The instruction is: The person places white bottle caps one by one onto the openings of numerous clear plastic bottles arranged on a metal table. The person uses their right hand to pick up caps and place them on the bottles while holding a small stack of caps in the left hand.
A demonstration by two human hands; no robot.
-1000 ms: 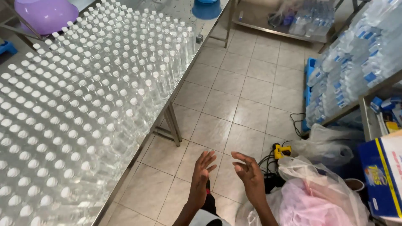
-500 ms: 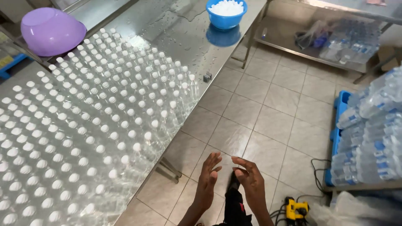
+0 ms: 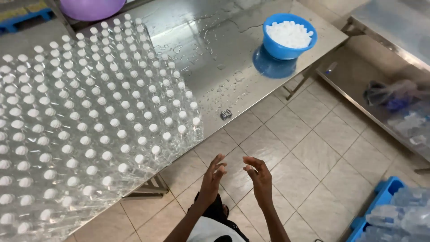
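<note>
My left hand (image 3: 211, 179) and my right hand (image 3: 258, 177) are raised side by side over the tiled floor, fingers spread, holding nothing. They hang just in front of the edge of a steel table (image 3: 233, 58). Nearest to my left hand is a dense block of clear capped water bottles (image 3: 89, 130) that covers the table's left part. A blue bowl (image 3: 286, 47) heaped with white caps stands at the table's far right end. A small metal piece (image 3: 226, 114) lies near the table's front edge.
A purple basin (image 3: 92, 6) sits at the table's back left. A second steel table (image 3: 389, 36) stands to the right, with bags and bottles on its lower shelf (image 3: 394, 112). A blue crate (image 3: 385, 201) with wrapped bottles is at bottom right. Water drops wet the tabletop.
The view has swung up and left, bringing the blue bowl and bare tabletop into sight. My hands stay raised together and empty, fingers now spread a little wider.
</note>
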